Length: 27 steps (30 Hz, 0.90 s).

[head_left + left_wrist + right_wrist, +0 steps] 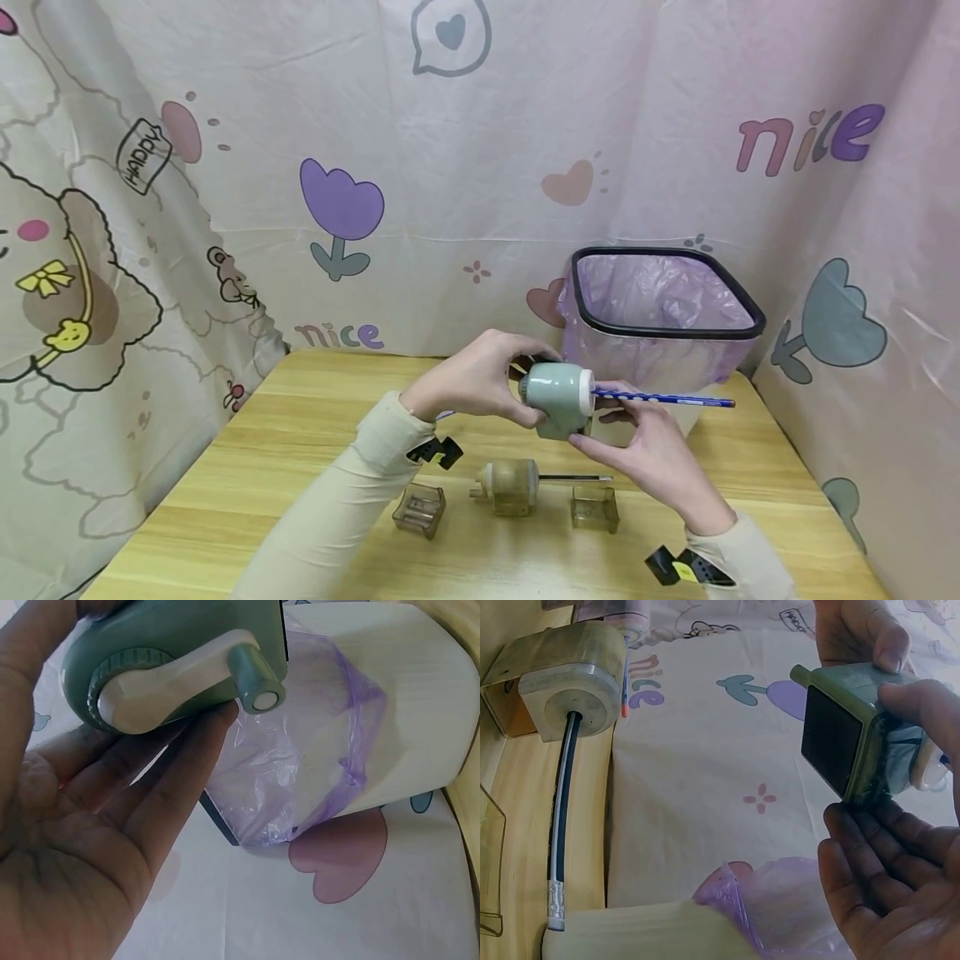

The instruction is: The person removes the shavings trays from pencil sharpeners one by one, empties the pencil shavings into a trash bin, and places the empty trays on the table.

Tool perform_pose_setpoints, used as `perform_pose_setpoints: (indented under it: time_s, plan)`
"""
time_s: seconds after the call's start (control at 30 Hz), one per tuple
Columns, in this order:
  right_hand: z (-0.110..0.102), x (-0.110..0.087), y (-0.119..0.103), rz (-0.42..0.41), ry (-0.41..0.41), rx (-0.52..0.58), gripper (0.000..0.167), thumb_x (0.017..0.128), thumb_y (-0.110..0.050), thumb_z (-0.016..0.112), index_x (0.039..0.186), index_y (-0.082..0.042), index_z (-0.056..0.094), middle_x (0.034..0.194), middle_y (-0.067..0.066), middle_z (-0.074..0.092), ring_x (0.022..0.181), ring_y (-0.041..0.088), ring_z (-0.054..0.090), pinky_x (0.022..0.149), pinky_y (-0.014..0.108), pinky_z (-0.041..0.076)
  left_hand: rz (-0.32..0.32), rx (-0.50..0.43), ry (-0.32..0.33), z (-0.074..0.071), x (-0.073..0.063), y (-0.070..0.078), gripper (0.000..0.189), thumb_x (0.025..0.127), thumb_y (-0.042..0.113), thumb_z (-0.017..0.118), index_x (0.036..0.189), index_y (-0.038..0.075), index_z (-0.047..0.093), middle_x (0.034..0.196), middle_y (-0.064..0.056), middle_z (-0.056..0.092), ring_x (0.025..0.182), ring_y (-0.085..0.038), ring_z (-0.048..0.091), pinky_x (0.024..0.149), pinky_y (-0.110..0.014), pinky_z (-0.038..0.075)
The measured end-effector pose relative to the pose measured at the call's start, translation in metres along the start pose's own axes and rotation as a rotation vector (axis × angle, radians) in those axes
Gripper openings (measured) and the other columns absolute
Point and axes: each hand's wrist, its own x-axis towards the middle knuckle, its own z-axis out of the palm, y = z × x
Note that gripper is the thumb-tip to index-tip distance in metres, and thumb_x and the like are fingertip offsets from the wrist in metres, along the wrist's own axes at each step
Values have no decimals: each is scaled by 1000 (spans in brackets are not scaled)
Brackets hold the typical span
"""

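A green crank pencil sharpener (pixel 555 387) is held above the table between both hands, a blue pencil (pixel 667 399) sticking out of its white front to the right. My left hand (pixel 480 379) grips the crank side, thumb over the body and fingers beneath. In the left wrist view the pale crank arm (pixel 169 684) points toward a green knob (pixel 255 679). With thumb and fingertips, my right hand (pixel 656 442) holds the front lower end. Its dark square base (pixel 831 739) shows in the right wrist view.
Below on the wooden table (pixel 300 433) stands a tan sharpener (pixel 512 487) with a black pencil (pixel 573 478) in it. Clear brown shavings drawers lie to its left (pixel 420 510) and right (pixel 595 510). Behind the right hand stands a bin (pixel 667 333) lined with a purple bag.
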Motion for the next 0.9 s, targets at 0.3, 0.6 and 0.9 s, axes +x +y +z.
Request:
perform_pose_setpoints:
  time_s: [0.3, 0.6, 0.9]
  plan:
    - [0, -3, 2, -21, 12, 2, 56, 84, -35, 93, 133, -20, 69, 121, 0, 79, 102, 22, 75, 90, 33, 62, 34, 3, -7, 2, -1, -1, 59, 72, 19, 95, 127, 13, 75, 110, 5, 78, 94, -6, 69, 86, -23, 60]
    - [3, -8, 4, -35, 10, 16, 54, 82, -36, 95, 128, -23, 71, 116, -6, 80, 100, 11, 73, 92, 33, 63, 21, -6, -22, 7, -7, -5, 59, 73, 20, 95, 128, 14, 75, 111, 6, 79, 95, -3, 70, 86, -22, 60]
    - [1, -6, 2, -13, 5, 28, 55, 82, -37, 95, 129, -25, 69, 117, -5, 81, 105, 13, 76, 98, 39, 62, 26, -36, -25, 3, -6, -8, 60, 72, 17, 95, 128, 14, 75, 110, 7, 79, 94, -5, 70, 86, -23, 61]
